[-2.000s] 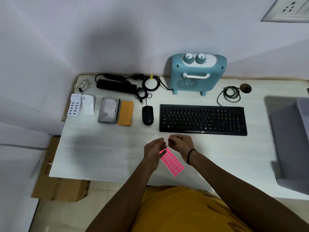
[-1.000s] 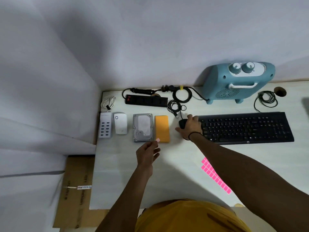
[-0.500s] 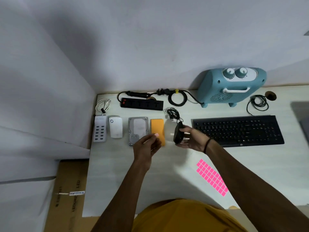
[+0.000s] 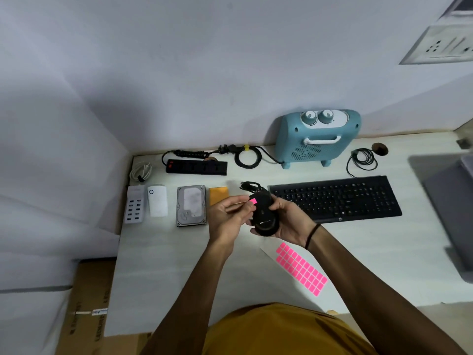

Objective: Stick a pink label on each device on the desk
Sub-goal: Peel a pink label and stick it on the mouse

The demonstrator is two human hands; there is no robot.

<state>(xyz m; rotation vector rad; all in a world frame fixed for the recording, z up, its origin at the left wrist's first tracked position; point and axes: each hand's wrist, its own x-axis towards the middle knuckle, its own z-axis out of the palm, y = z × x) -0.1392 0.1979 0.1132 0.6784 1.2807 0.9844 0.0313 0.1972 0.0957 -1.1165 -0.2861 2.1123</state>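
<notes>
My right hand (image 4: 289, 221) grips a black mouse (image 4: 265, 213), lifted off the white desk (image 4: 166, 265) and turned on its side. My left hand (image 4: 227, 216) pinches a small pink label (image 4: 253, 200) at its fingertips, right against the mouse's left side. The sheet of pink labels (image 4: 300, 267) lies flat on the desk below my right wrist. Left of my hands lie an orange device (image 4: 218, 194), a bare hard drive (image 4: 191, 205), a white adapter (image 4: 158, 200) and a white multi-port charger (image 4: 134, 208). A black keyboard (image 4: 337, 198) lies to the right.
A blue heater (image 4: 317, 137) stands against the back wall with a coiled cord. A black power strip (image 4: 197, 167) and a white cable (image 4: 140, 171) lie at the back left, a coiled black cable (image 4: 362, 158) at the back right. A grey box (image 4: 453, 201) sits at the desk's right edge.
My right hand left the label sheet on the desk, took the mouse and lifted it. My left hand brought the peeled label from near the orange device up to the mouse.
</notes>
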